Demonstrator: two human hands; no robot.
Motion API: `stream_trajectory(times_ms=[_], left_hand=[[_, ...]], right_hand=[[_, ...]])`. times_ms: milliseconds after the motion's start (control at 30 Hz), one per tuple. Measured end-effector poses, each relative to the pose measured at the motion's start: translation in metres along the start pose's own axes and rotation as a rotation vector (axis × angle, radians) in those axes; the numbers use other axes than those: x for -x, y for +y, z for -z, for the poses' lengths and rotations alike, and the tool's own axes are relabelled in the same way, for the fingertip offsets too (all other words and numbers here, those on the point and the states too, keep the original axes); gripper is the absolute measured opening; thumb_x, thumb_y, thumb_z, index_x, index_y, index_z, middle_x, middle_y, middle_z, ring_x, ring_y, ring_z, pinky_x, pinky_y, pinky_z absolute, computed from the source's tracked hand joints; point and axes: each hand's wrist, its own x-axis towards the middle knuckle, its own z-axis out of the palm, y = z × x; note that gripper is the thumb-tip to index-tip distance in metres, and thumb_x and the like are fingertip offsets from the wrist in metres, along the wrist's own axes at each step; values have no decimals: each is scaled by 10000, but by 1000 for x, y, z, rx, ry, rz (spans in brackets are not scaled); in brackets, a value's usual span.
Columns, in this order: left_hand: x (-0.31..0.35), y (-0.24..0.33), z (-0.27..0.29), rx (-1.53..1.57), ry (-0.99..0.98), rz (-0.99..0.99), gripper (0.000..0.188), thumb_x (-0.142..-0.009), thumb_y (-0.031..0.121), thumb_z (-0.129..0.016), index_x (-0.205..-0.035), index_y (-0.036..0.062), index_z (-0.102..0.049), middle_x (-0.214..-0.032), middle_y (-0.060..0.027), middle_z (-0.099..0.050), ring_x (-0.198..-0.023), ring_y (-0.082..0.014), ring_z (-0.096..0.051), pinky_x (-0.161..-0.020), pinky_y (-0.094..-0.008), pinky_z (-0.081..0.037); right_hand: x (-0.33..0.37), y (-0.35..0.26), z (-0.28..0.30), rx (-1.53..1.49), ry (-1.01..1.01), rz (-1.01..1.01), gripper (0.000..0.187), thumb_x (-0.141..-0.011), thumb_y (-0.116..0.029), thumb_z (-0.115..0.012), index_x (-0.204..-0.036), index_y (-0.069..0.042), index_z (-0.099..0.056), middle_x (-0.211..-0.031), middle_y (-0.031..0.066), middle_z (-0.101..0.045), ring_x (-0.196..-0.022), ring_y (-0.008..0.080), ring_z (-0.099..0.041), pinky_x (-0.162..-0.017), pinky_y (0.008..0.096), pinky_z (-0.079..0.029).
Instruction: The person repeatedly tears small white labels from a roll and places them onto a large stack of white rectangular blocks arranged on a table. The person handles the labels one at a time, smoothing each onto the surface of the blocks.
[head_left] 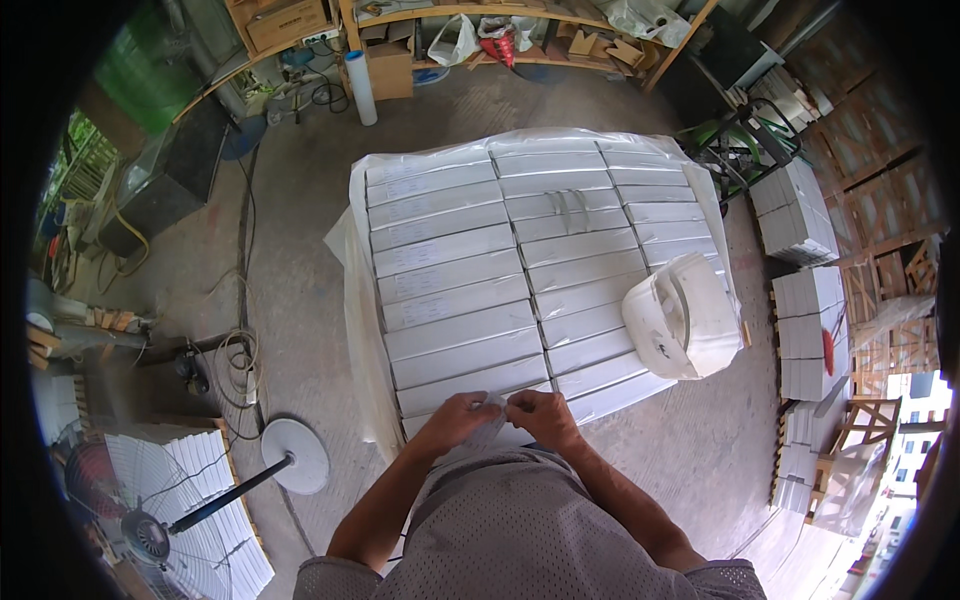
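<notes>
The person's left hand (pixel 460 420) and right hand (pixel 545 414) meet close together at the near edge of a broad stack of long, flat, white cardboard boxes (pixel 450 268). The fingers of the left hand are pinched on a small, thin, pale grey-white sheet (pixel 488 428), which lies between the two hands, just in front of the person's grey mesh shirt (pixel 560 530). The fingers of the right hand are curled together at the upper right edge of this sheet; whether they grip it too, I cannot tell.

The boxes lie side by side in three columns, with translucent whitish plastic film (pixel 362 330) draped around the sides of the stack. On top, near the right edge, rests an off-white plastic tub (pixel 660 320), with a rounded pale thing inside that is not clear. Farther back, thin, curved, pale strips (pixel 570 212) lie across the middle column.

On the concrete floor (pixel 300 250) to the left stands a pedestal fan with a wire cage (pixel 145 535) and a round white base (pixel 295 455); a loosely coiled tan cable (pixel 238 365) lies near it. At the right, more stacked white boxes (pixel 812 335) stand well apart from the hands.
</notes>
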Motion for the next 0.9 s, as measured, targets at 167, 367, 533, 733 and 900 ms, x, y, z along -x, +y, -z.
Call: stream_trajectory(times_ms=[167,367,533,733,900], left_hand=[[-7,-7,-1,-119,-15,-23,355,-901,254,-624,-1085,-48,-657,-851,-111,-674,-721,-152,-619,-645,-306,-505],[-3,1,-3,-54,-9,17,345,-894,258,-627,-1071,-36,-670,-862,-96,-673,-733,-146,-614,-658,-300,-502],[-2,0,-1,37,79,45,374,-891,291,-621,-1078,-31,-668,-846,-101,-670,-726,-159,-604,-665,-318,-492],[-1,-2,-4,22,83,-42,366,-914,290,-599,-1085,-26,-664,-856,-85,-668,-733,-143,-586,-688,-305,-479],[4,13,-10,-110,47,-72,353,-937,286,-574,-1052,-36,-659,-841,-65,-651,-727,-132,-564,-686,-306,-468]], right_hand=[[2,14,-10,191,166,232,247,-815,-192,-685,-928,26,-706,-702,92,-699,-614,132,-661,-587,291,-530],[6,-5,0,8,36,-5,129,-823,-150,-666,-856,-30,-702,-721,129,-691,-677,230,-697,-630,337,-537],[9,3,-2,-73,196,107,157,-829,-134,-684,-932,-16,-693,-778,120,-703,-709,206,-693,-659,313,-536],[9,-1,-3,8,207,215,205,-836,-154,-704,-982,-10,-686,-853,130,-712,-759,219,-695,-705,315,-539],[7,2,0,-28,175,89,224,-844,-196,-699,-961,-5,-693,-848,125,-713,-762,222,-690,-717,319,-534]])
